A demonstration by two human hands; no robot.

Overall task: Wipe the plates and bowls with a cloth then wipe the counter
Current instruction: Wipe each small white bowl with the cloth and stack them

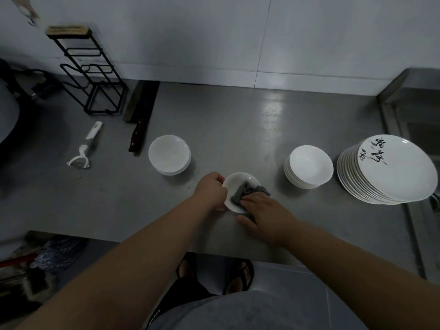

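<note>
A small white bowl (240, 183) is held tilted just above the steel counter (238, 120), near its front edge. My left hand (210, 190) grips the bowl's left rim. My right hand (264, 211) presses a grey cloth (242, 192) into the bowl's inside. A short stack of white bowls (169, 154) stands to the left. Another stack of white bowls (308, 166) stands to the right. Further right is a tall stack of white plates (390, 171) with black brush writing on the top one.
A cleaver (140, 115) and a white peeler (87, 146) lie at the back left beside a black wire rack (90, 72). A sink edge (404, 120) borders the counter on the right. My sandalled feet (238, 275) show below the front edge.
</note>
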